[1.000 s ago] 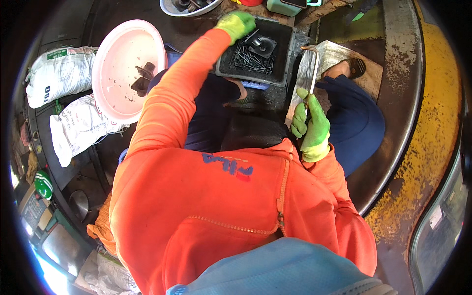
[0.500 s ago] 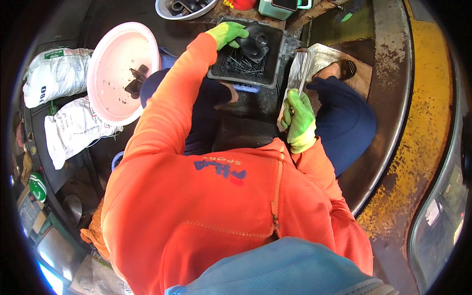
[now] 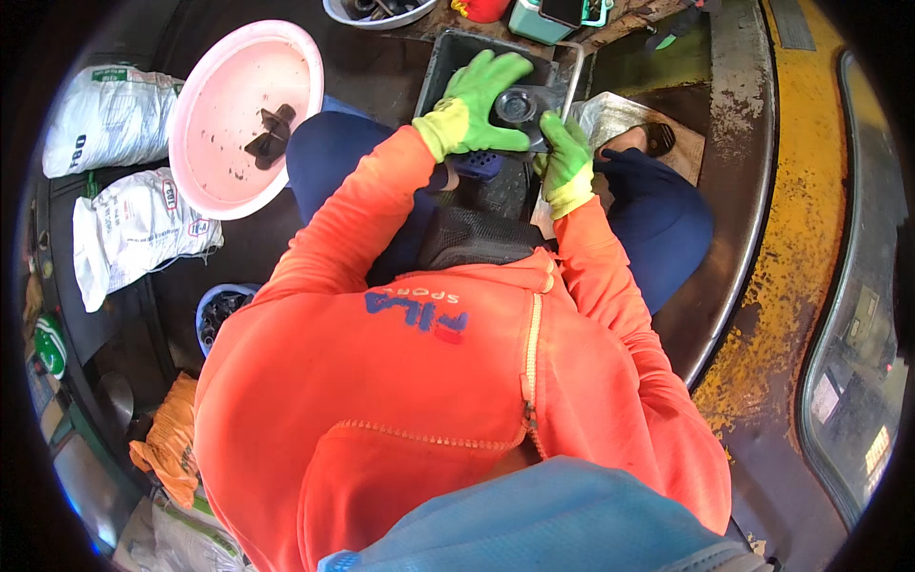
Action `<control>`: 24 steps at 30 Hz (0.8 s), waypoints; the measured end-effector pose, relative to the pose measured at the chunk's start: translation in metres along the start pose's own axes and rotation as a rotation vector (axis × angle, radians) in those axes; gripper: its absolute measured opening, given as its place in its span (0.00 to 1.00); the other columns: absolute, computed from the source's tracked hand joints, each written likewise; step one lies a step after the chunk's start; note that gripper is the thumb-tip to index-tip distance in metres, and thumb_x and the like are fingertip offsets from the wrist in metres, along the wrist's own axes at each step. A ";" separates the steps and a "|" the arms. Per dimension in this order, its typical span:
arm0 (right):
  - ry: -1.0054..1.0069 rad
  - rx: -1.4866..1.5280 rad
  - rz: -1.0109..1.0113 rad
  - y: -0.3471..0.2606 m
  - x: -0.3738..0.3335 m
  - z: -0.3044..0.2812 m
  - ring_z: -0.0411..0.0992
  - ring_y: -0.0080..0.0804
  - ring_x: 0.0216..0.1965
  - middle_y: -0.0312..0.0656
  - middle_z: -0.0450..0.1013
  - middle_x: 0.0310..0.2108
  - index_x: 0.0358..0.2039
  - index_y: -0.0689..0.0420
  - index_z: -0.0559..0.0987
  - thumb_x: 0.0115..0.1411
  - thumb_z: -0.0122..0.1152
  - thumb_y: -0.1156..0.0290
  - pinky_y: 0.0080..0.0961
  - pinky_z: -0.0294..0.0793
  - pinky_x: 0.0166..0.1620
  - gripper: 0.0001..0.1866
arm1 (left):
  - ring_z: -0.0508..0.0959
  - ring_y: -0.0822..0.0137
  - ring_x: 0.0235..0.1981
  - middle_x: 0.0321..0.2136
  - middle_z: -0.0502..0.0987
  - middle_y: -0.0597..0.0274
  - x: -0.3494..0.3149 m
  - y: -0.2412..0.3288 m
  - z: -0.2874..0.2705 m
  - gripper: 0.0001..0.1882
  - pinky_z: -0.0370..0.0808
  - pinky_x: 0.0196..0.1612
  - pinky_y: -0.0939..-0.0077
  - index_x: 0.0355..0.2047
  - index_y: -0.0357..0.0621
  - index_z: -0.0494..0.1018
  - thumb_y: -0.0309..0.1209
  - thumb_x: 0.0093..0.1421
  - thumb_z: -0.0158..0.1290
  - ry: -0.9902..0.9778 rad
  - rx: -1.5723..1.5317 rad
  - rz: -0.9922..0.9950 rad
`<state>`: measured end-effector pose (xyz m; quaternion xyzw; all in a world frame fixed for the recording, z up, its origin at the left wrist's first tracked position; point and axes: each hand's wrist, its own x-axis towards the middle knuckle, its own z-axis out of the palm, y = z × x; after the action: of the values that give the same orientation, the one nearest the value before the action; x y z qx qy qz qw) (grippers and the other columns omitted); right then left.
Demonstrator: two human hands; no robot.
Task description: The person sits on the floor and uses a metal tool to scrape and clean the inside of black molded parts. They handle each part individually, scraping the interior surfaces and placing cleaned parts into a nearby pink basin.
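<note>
A dark metal flange-like part (image 3: 540, 101) with a round raised hub lies between my two hands, over the near right part of a black tray (image 3: 446, 59). My left hand (image 3: 481, 105), in a green glove, is spread with fingers stretched, its thumb along the near side of the part. My right hand (image 3: 568, 157), gloved too, is closed round a bent metal rod (image 3: 575, 76) that sticks up past the part. Its thumb is against or close to the part's right edge. My hands and the part hide most of the tray's inside.
A pink basin (image 3: 238, 71) at the left holds a dark metal piece (image 3: 271, 136). White sacks (image 3: 133, 229) lie beyond it. At the back stand a bowl of dark parts (image 3: 381, 17) and a green container (image 3: 538, 24). A blue basin (image 3: 205, 310) is by my left side.
The part has shifted nearer and to the right over the tray. My left hand has moved right and its fingers have spread. My right hand has brought the rod up beside the part.
</note>
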<state>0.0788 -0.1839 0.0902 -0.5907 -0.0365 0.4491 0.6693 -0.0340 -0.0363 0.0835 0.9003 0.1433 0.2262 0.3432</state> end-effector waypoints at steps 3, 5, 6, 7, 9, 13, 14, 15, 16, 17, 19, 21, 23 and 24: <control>-0.045 -0.145 0.013 0.015 0.010 -0.008 0.67 0.22 0.26 0.36 0.71 0.29 0.42 0.56 0.76 0.61 0.56 0.61 0.20 0.65 0.28 0.14 | 0.67 0.49 0.56 0.50 0.73 0.57 0.007 -0.012 0.010 0.27 0.63 0.57 0.52 0.42 0.47 0.76 0.45 0.42 0.66 0.067 0.108 0.218; 0.092 -0.458 -0.315 0.024 0.012 -0.018 0.62 0.16 0.22 0.31 0.68 0.25 0.40 0.57 0.76 0.63 0.55 0.62 0.15 0.60 0.25 0.12 | 0.73 0.52 0.49 0.45 0.76 0.57 0.011 -0.023 0.015 0.25 0.69 0.52 0.58 0.39 0.46 0.77 0.43 0.42 0.66 0.091 -0.069 0.043; 0.158 -0.614 -0.483 0.028 0.013 -0.021 0.59 0.14 0.20 0.29 0.66 0.23 0.39 0.57 0.76 0.64 0.55 0.62 0.13 0.57 0.24 0.12 | 0.76 0.54 0.46 0.42 0.78 0.57 0.014 -0.028 0.016 0.23 0.71 0.50 0.61 0.38 0.46 0.77 0.42 0.42 0.66 0.084 -0.149 -0.051; 0.173 -0.682 -0.630 0.031 0.006 -0.028 0.58 0.13 0.24 0.28 0.65 0.23 0.39 0.58 0.76 0.64 0.54 0.64 0.12 0.58 0.28 0.11 | 0.79 0.56 0.38 0.35 0.80 0.57 0.016 -0.034 0.016 0.22 0.75 0.44 0.68 0.35 0.45 0.77 0.40 0.41 0.67 0.175 -0.063 -0.079; 0.042 -0.645 -0.572 0.039 -0.007 -0.029 0.66 0.25 0.30 0.38 0.71 0.29 0.39 0.59 0.76 0.65 0.49 0.65 0.23 0.65 0.35 0.12 | 0.78 0.53 0.38 0.35 0.79 0.56 0.020 -0.043 0.017 0.22 0.75 0.43 0.64 0.35 0.45 0.77 0.42 0.41 0.66 0.121 0.018 -0.166; -0.003 -0.988 -0.467 0.030 -0.025 -0.003 0.73 0.50 0.37 0.54 0.74 0.33 0.41 0.60 0.75 0.65 0.49 0.63 0.36 0.70 0.43 0.14 | 0.78 0.52 0.35 0.31 0.79 0.55 0.025 -0.051 0.027 0.21 0.74 0.40 0.62 0.32 0.45 0.78 0.44 0.42 0.66 0.212 0.062 -0.153; 0.030 -1.076 -0.225 0.020 -0.026 0.004 0.72 0.53 0.38 0.55 0.74 0.34 0.41 0.60 0.74 0.65 0.49 0.62 0.37 0.70 0.43 0.14 | 0.77 0.52 0.35 0.31 0.79 0.55 0.025 -0.053 0.030 0.20 0.74 0.40 0.62 0.31 0.45 0.78 0.45 0.42 0.65 0.180 0.041 -0.191; 0.038 -0.970 -0.199 0.011 -0.028 0.009 0.72 0.54 0.37 0.54 0.73 0.34 0.40 0.59 0.75 0.65 0.48 0.63 0.39 0.70 0.44 0.13 | 0.77 0.52 0.35 0.30 0.79 0.55 0.025 -0.055 0.033 0.20 0.74 0.40 0.62 0.31 0.45 0.78 0.45 0.42 0.65 0.118 0.025 -0.242; -0.027 -0.820 -0.394 0.002 -0.032 0.010 0.73 0.48 0.34 0.50 0.73 0.33 0.39 0.59 0.75 0.65 0.48 0.65 0.35 0.72 0.40 0.12 | 0.77 0.51 0.35 0.29 0.79 0.55 0.024 -0.057 0.036 0.20 0.74 0.40 0.62 0.30 0.45 0.78 0.45 0.42 0.65 0.069 0.003 -0.286; -0.034 -1.017 -0.832 -0.007 -0.036 0.006 0.73 0.42 0.33 0.49 0.73 0.32 0.39 0.60 0.75 0.65 0.48 0.67 0.31 0.71 0.37 0.11 | 0.76 0.50 0.35 0.29 0.79 0.55 0.023 -0.058 0.037 0.20 0.73 0.41 0.61 0.29 0.45 0.77 0.46 0.42 0.65 0.112 -0.085 -0.259; 0.048 -1.009 -1.228 -0.011 -0.042 -0.003 0.71 0.29 0.30 0.46 0.72 0.31 0.37 0.63 0.74 0.63 0.49 0.73 0.22 0.69 0.29 0.08 | 0.77 0.51 0.36 0.30 0.79 0.55 0.023 -0.062 0.040 0.20 0.73 0.42 0.61 0.30 0.46 0.77 0.45 0.42 0.65 0.130 -0.008 -0.226; -0.011 -0.460 -0.811 0.007 -0.041 -0.010 0.69 0.35 0.27 0.47 0.70 0.33 0.34 0.65 0.73 0.57 0.51 0.83 0.28 0.72 0.33 0.04 | 0.77 0.52 0.38 0.31 0.79 0.55 0.023 -0.064 0.044 0.21 0.73 0.43 0.61 0.32 0.46 0.78 0.46 0.42 0.65 0.166 0.053 -0.211; 0.012 -0.692 -0.337 0.031 -0.023 -0.011 0.65 0.28 0.26 0.39 0.68 0.27 0.31 0.60 0.74 0.64 0.48 0.67 0.25 0.68 0.33 0.11 | 0.77 0.53 0.39 0.33 0.79 0.55 0.022 -0.065 0.050 0.22 0.73 0.44 0.62 0.33 0.46 0.78 0.46 0.42 0.65 0.189 0.046 -0.214; 0.015 -0.820 -0.060 0.042 -0.011 -0.009 0.63 0.24 0.25 0.35 0.67 0.24 0.29 0.58 0.75 0.68 0.46 0.59 0.24 0.66 0.33 0.17 | 0.77 0.53 0.39 0.33 0.79 0.55 0.023 -0.065 0.054 0.22 0.73 0.45 0.62 0.34 0.46 0.78 0.46 0.42 0.65 0.202 0.043 -0.222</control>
<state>0.0543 -0.2022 0.0574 -0.8104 -0.2247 0.3735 0.3915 0.0058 -0.0094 0.0101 0.8587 0.2804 0.2731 0.3307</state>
